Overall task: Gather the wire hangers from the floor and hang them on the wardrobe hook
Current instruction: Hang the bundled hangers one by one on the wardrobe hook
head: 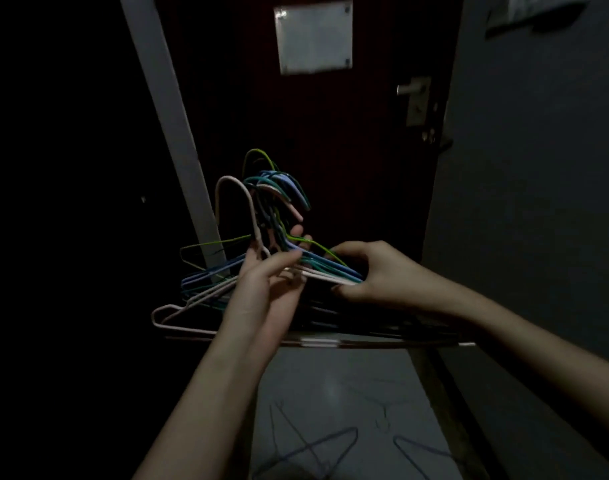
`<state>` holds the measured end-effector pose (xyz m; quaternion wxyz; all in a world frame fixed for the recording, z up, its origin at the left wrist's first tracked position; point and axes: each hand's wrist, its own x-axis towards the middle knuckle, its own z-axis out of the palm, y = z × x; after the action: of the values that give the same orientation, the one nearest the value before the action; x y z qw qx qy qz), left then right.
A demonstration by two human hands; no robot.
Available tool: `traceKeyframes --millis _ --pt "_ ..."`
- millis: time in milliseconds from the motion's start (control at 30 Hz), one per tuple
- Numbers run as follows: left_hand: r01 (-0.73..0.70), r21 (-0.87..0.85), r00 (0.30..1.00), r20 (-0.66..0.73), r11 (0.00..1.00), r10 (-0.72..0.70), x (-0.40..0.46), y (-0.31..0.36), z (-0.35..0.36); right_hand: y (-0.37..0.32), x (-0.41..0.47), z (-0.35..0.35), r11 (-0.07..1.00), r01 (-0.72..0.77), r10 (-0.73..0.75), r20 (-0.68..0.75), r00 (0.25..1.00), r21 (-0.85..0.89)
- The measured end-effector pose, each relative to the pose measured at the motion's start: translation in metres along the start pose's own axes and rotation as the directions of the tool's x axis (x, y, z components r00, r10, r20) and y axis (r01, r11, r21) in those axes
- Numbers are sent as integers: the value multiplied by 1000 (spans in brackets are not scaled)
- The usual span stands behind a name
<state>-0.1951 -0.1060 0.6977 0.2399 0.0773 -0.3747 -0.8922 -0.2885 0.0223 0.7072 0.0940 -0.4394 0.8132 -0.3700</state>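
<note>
While the head view is dim, it shows the bundle of wire hangers (261, 268) held at chest height, long axis left to right, hooks up, the right hand (372, 271) clenched round its right shoulder, the left hand (272, 282) nearer the necks, fingers loosely curled on them, more hangers on the floor (317, 448).

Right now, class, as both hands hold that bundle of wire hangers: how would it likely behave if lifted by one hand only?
The hangers would probably splay and tangle, since their hooks point different ways. Thin wire suggests a light load, though likely springy. The smooth-looking coating could let some slip from the left hand once the right hand lets go.
</note>
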Motion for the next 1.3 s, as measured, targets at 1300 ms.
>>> traceKeyframes --millis 1300 --pt "-645 590 435 -240 486 868 -469 377 60 -564 -131 59 513 776 -841 394 370 367"
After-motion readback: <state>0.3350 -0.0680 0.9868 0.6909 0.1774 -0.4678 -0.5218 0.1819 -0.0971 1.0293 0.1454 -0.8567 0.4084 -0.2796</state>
